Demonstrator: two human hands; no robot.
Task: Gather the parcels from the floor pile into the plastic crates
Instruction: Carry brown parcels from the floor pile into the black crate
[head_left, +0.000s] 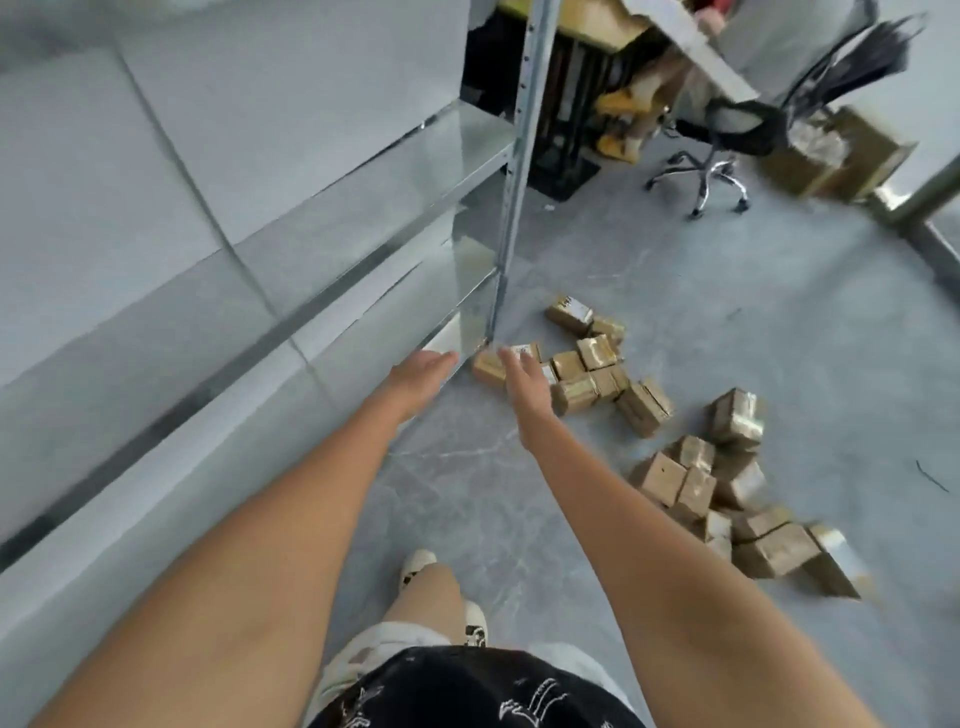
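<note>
Parcels (592, 366) sit scattered on the grey floor (727, 322) by the metal shelf (395, 171) foot. Left hand (423, 376) and right hand (524, 387) both reach out above them, fingers straight, holding nothing.

The grey marbled floor (701, 322) carried brown taped parcels (587, 364) in a loose cluster beside the foot of a metal shelf rack (511, 208). A second heap of parcels (737, 499) lay nearer and to the right. Farther off stood an office chair (711, 176) and an open cardboard box (841, 156).
</note>
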